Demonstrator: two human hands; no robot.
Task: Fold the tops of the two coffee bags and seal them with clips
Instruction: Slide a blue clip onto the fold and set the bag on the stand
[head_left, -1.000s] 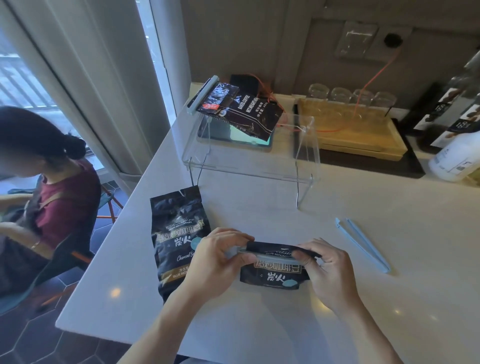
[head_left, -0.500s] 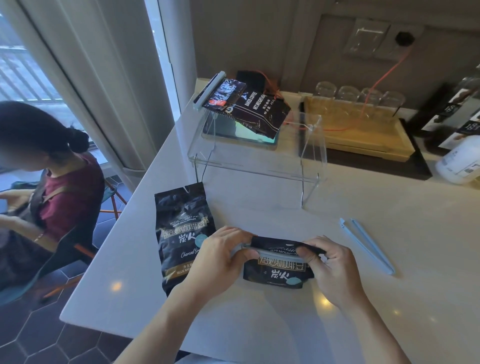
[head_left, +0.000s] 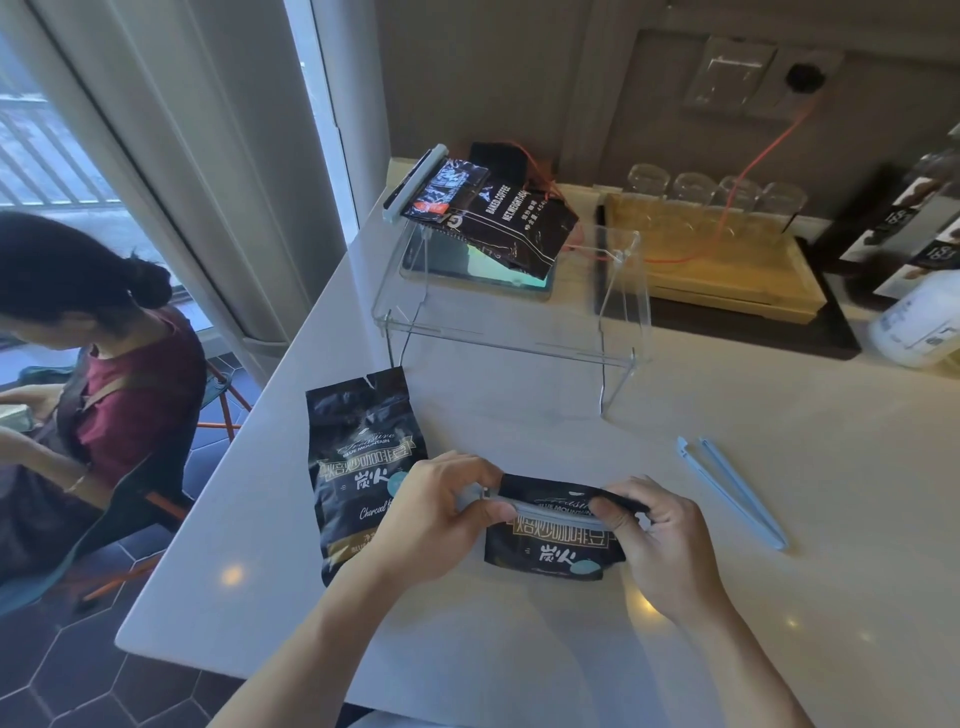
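Note:
A black coffee bag (head_left: 550, 545) with its top folded over lies on the white table near me. A pale blue clip (head_left: 550, 507) runs across the fold. My left hand (head_left: 431, 514) pinches the clip's left end and my right hand (head_left: 654, 535) pinches its right end over the fold. A second black coffee bag (head_left: 358, 467) lies flat and unfolded to the left, partly under my left hand. Another pale blue clip (head_left: 732, 491) lies open on the table to the right.
A clear acrylic stand (head_left: 514, 338) stands behind the bags, bearing other clipped coffee bags (head_left: 493, 213). A wooden tray (head_left: 727, 270) with glasses and a white bottle (head_left: 919, 322) are at the back right. A seated person (head_left: 78, 364) is beyond the table's left edge.
Both hands stay on the clip and the folded bag; my fingers have pressed closer along the clip. The view has shifted slightly.

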